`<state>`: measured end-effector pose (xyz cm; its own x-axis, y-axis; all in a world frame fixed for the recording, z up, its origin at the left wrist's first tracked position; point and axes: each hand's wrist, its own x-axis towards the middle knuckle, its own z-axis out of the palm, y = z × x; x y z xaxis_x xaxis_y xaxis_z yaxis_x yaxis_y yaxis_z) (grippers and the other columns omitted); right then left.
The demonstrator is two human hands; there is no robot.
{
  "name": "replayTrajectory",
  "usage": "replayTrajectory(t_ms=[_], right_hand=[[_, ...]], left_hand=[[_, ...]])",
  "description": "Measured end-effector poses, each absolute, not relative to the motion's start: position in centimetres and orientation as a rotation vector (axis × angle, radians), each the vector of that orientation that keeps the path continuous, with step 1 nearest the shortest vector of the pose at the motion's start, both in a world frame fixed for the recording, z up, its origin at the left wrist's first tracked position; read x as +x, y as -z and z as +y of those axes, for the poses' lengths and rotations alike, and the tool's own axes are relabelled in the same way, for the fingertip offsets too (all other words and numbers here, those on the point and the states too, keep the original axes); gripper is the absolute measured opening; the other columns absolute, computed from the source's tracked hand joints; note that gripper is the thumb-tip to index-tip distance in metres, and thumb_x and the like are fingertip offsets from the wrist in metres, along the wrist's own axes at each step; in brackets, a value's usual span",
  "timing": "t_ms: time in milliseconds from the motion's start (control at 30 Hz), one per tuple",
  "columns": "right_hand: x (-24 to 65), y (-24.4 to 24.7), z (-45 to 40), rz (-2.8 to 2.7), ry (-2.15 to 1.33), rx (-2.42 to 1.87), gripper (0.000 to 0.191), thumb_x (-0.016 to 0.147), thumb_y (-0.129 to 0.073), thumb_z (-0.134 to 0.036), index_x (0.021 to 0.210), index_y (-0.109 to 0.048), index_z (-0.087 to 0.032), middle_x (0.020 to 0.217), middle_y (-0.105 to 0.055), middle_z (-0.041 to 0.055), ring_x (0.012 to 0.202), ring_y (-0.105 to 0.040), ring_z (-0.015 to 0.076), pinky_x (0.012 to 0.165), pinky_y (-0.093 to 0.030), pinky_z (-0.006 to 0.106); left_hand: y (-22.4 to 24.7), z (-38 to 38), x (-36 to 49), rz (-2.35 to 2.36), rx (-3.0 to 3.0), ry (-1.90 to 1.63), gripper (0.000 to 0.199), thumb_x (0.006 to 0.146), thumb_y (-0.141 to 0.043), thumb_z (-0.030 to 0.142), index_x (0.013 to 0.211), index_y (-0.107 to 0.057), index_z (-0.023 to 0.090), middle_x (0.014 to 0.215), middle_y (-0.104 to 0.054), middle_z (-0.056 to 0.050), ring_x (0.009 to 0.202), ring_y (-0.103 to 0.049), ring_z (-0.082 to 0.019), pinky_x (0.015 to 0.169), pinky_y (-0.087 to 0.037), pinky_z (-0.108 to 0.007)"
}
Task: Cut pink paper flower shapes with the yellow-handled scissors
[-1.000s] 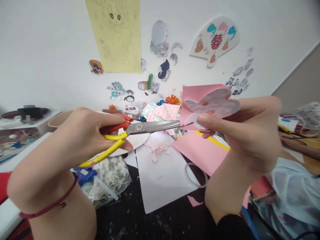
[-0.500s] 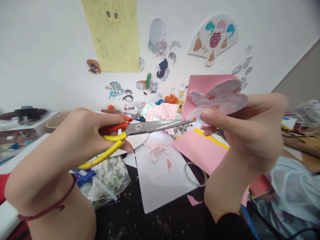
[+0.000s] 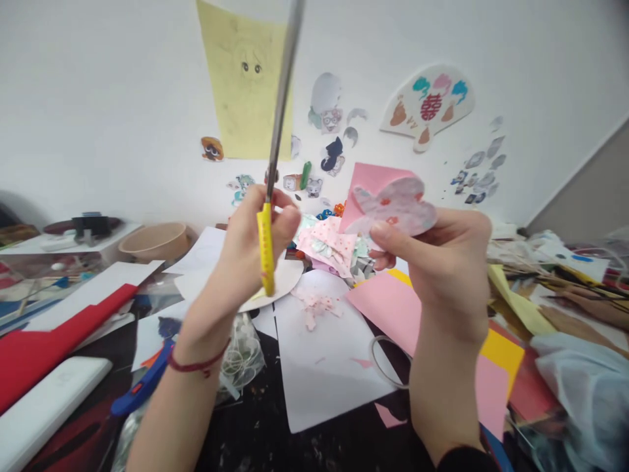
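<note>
Scissors with yellow handles (image 3: 266, 252) stand upright in my left hand (image 3: 250, 246), blades pointing up and seen edge-on. The fingers of that hand are closed around them. My right hand (image 3: 442, 269) pinches a whitish, flower-patterned paper cutout (image 3: 398, 204) with rounded lobes, together with a pink sheet (image 3: 371, 172) behind it. A gap separates the scissors from the paper. Beneath the hands lies a white sheet (image 3: 324, 380) with small pink scraps (image 3: 317, 307) on it.
A clear bag of white cords (image 3: 243, 354) and a blue cutter (image 3: 147, 383) lie left. Right of the white sheet are a clear ring (image 3: 376, 360) and pink paper (image 3: 393, 301). A brown bowl (image 3: 154, 242) sits back left; stickers cover the wall.
The scissors have moved away from the paper and swung from level to upright. My left hand has turned with them. The paper in my right hand has shifted left and slightly down.
</note>
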<state>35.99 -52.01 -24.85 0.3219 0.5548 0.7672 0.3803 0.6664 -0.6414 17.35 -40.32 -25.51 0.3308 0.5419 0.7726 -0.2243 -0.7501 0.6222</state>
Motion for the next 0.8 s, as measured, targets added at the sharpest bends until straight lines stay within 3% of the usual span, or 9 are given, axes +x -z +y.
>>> replayTrajectory(t_ms=[167, 300, 567, 800], right_hand=[[35.0, 25.0, -51.6, -1.333, -0.296, -0.927, 0.01, 0.071, -0.088, -0.021, 0.069, -0.078, -0.022, 0.057, -0.069, -0.0021, 0.046, -0.064, 0.0112, 0.042, -0.055, 0.021], [35.0, 24.9, -51.5, -1.349, -0.343, -0.935, 0.012, 0.067, -0.09, -0.022, 0.068, -0.078, -0.021, 0.058, -0.07, -0.0012, 0.048, -0.065, 0.0117, 0.044, -0.056, 0.02], [35.0, 24.8, -51.6, -1.339, -0.32, -0.963, 0.016, 0.065, -0.092, -0.03, 0.066, -0.078, -0.021, 0.056, -0.069, -0.0011, 0.047, -0.063, 0.0113, 0.043, -0.056, 0.021], [35.3, 24.7, -51.3, -1.354, -0.364, -0.999, 0.018, 0.065, -0.092, -0.035, 0.068, -0.078, -0.023, 0.057, -0.069, -0.0006, 0.048, -0.064, 0.0126, 0.044, -0.054, 0.024]], left_hand=[[25.2, -43.0, 19.1, 0.23, 1.711, -1.314, 0.034, 0.081, -0.079, 0.034, 0.081, -0.048, 0.021, 0.078, -0.058, 0.0, 0.072, -0.059, -0.014, 0.065, -0.048, -0.03], [24.8, -43.7, 18.7, 0.325, 1.722, -1.199, 0.039, 0.07, -0.086, 0.03, 0.079, -0.05, 0.02, 0.074, -0.057, 0.001, 0.071, -0.061, -0.016, 0.061, -0.048, -0.029], [25.1, -43.6, 19.3, 0.322, 1.679, -1.331, 0.035, 0.067, -0.086, 0.017, 0.072, -0.052, 0.018, 0.074, -0.052, 0.003, 0.061, -0.057, -0.009, 0.054, -0.045, -0.023], [25.5, -43.5, 19.6, 0.28, 1.768, -1.47, 0.037, 0.069, -0.088, 0.026, 0.07, -0.052, 0.018, 0.075, -0.052, 0.002, 0.062, -0.051, -0.009, 0.051, -0.044, -0.023]])
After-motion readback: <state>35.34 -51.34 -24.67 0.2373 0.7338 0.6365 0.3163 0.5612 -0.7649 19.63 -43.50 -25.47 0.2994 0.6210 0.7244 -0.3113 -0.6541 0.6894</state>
